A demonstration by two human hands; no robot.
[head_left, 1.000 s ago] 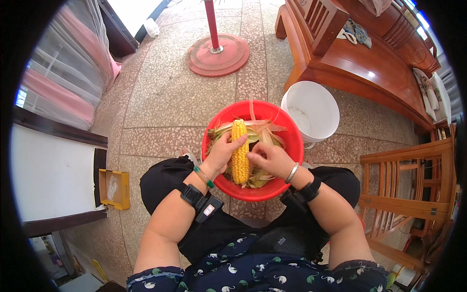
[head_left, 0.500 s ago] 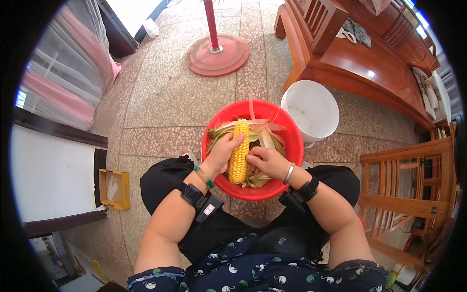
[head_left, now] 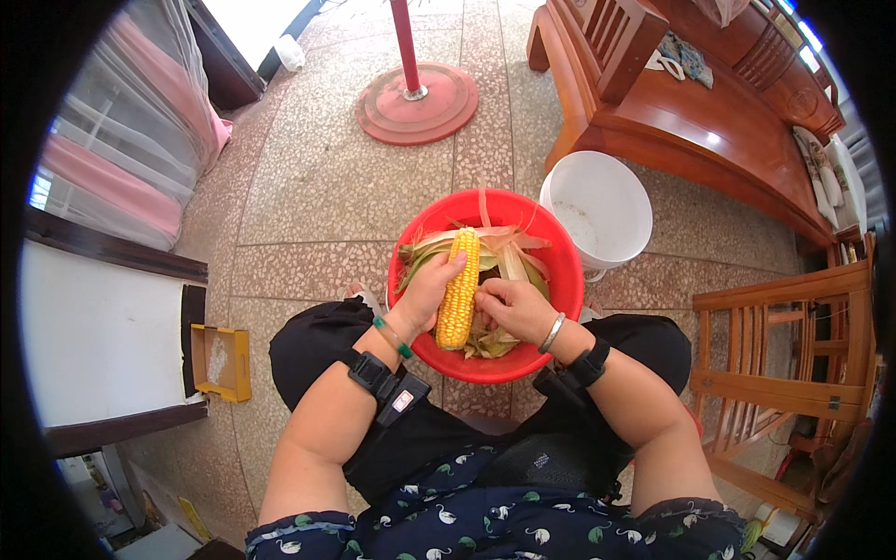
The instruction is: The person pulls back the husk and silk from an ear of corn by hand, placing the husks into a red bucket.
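A husked yellow ear of corn (head_left: pixel 459 291) stands lengthwise over a red basin (head_left: pixel 565 271). My left hand (head_left: pixel 427 297) is wrapped round its left side, with the thumb lying across the kernels. On the other side, my right hand (head_left: pixel 515 310) has its fingers pinched together close against the cob; whatever they may hold is too small to make out. Green and pale corn husks (head_left: pixel 509 257) fill the basin beneath both hands, and some strands reach over its far rim.
Right behind the basin stands a white bucket (head_left: pixel 611 210) with small bits inside. Farther off are a round red stand base (head_left: pixel 417 103) and a wooden bench (head_left: pixel 691 131). A wooden chair (head_left: pixel 784 373) is at the right, a yellow tray (head_left: pixel 224 364) at the left.
The corn has tilted slightly, its near end shifting a little left. My right hand has moved slightly to the right along the cob's side. My left hand keeps its grip.
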